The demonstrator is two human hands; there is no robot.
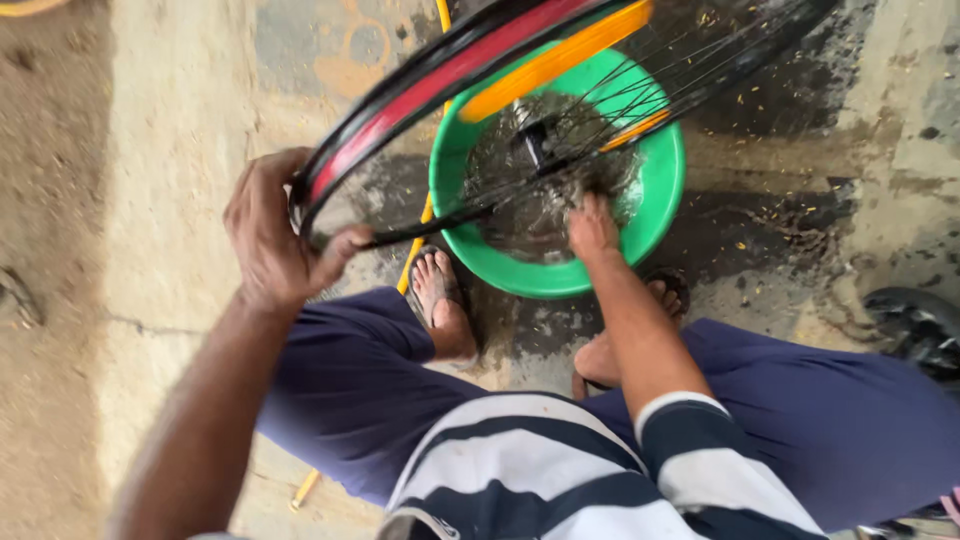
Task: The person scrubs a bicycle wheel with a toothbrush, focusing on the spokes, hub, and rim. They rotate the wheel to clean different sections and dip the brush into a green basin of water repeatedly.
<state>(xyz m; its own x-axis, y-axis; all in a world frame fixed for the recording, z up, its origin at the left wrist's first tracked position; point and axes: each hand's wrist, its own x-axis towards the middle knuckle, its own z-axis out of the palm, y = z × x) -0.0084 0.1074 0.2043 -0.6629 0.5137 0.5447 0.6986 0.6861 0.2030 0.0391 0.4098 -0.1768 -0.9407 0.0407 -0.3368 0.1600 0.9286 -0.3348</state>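
Note:
A black bicycle wheel rim (420,85) with a red inner band and an orange strip tilts over a green plastic basin (665,195) holding dirty water. My left hand (275,235) grips the rim at its near left edge. My right hand (592,228) reaches down into the basin under the spokes, its fingers in the water; whether it holds anything I cannot tell. The wheel's hub (532,140) sits above the water. I squat with both sandalled feet just before the basin.
Stained concrete floor lies all around. A thin yellow rod (412,262) runs from the top past the basin's left side. A dark object (915,325) lies at the right edge. My blue trousers and striped shirt fill the bottom.

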